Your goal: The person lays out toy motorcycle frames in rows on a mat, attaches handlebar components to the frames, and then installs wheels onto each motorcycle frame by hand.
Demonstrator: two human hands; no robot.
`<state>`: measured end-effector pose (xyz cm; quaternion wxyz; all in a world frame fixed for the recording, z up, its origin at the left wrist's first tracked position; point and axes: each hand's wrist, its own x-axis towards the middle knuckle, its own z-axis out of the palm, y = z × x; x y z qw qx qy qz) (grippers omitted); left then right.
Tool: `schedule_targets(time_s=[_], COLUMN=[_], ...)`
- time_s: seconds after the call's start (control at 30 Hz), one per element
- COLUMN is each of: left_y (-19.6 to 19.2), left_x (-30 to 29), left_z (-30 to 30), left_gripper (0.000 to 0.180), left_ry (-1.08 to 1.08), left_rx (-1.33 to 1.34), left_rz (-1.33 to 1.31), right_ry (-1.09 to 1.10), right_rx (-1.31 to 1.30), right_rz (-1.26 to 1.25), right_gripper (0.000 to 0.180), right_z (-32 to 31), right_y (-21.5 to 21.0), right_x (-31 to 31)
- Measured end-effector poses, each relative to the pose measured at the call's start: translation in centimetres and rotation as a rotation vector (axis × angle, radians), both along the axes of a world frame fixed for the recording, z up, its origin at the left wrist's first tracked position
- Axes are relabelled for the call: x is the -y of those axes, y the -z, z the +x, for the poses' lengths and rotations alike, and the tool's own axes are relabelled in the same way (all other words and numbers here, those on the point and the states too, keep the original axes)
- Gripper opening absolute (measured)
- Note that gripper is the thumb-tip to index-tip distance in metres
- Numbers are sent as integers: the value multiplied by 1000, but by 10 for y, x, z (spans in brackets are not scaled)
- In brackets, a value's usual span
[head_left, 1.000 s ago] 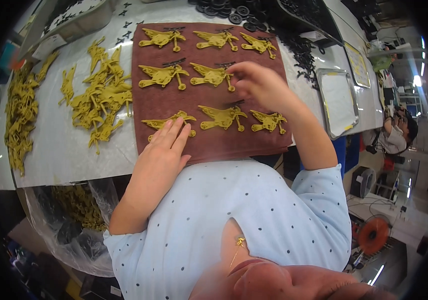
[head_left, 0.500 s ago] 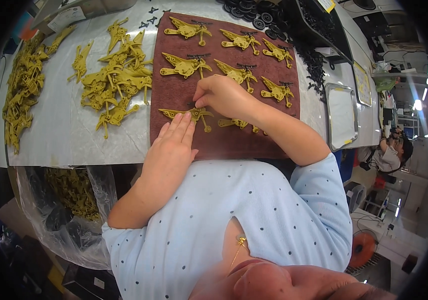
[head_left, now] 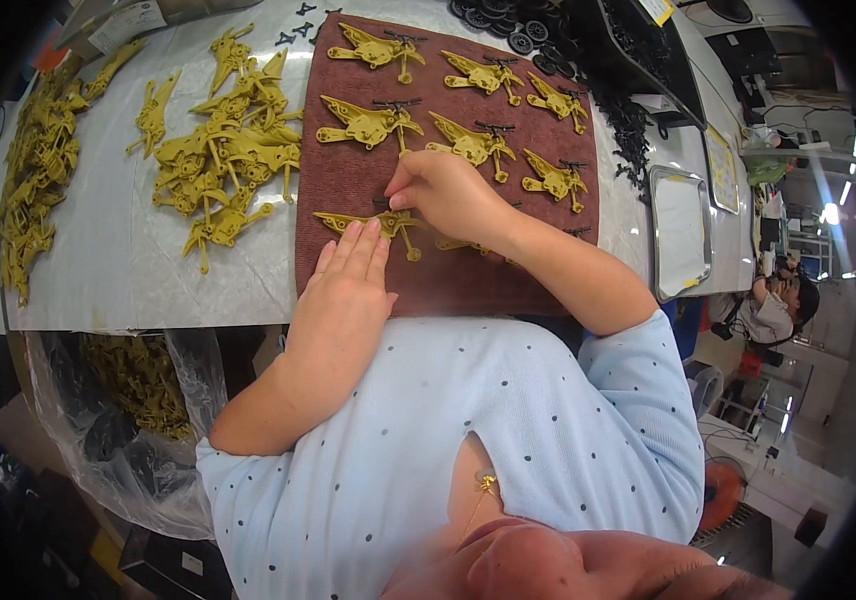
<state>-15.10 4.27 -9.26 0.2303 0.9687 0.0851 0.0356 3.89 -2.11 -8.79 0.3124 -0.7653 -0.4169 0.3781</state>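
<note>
On a dark red cloth [head_left: 468, 285] several yellow plastic parts [head_left: 368, 125], shaped like toy motorbike frames, lie in rows with thin black bars across their front ends. My left hand [head_left: 341, 285] rests with straight fingers on the nearest left yellow part [head_left: 343, 222], holding it against the cloth. Just above, my right hand [head_left: 443, 190] pinches a small black bar [head_left: 380, 203] at that part's front end. The fingertips cover most of the bar, so its seating cannot be made out. My right forearm partly hides another yellow part [head_left: 458, 243].
Left of the cloth lie a loose pile of yellow parts [head_left: 223, 150] and a longer heap [head_left: 38, 180]. Black wheels [head_left: 520, 42], small black pieces [head_left: 628, 140], a black bin [head_left: 648, 50] and a metal tray [head_left: 683, 235] stand right. A plastic-lined container [head_left: 138, 390] sits below the table edge.
The view has shifted slightly. Both hands stay at the same yellow part, with the right fingers still pinching at its front end.
</note>
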Motion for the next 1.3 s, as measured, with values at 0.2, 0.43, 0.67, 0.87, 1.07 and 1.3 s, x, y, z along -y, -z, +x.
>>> schedule_targets(time_s=[0.2, 0.43, 0.67, 0.87, 1.07, 1.3], left_y=[-2, -1, -2, -7, -22, -43], left_x=[1, 1, -4, -9, -24, -84], left_z=[2, 3, 0, 3, 17, 79], left_gripper=[56, 53, 51, 42, 33, 37], left_ry=[-11, -27, 8, 53, 36, -13], left_rx=[-2, 6, 70, 129, 236, 265], left_rz=[14, 0, -5, 46, 58, 286], right_ry=[-53, -40, -96, -140, 145, 435], right_rx=[186, 170, 215, 332, 326, 603], right_rz=[189, 261, 195, 300, 378, 344], right_gripper=[8, 9, 12, 15, 13, 16], right_z=[-5, -6, 3, 4, 34, 127], right_y=[14, 20, 7, 16, -19, -24], right_x=[3, 5, 12, 20, 43, 86])
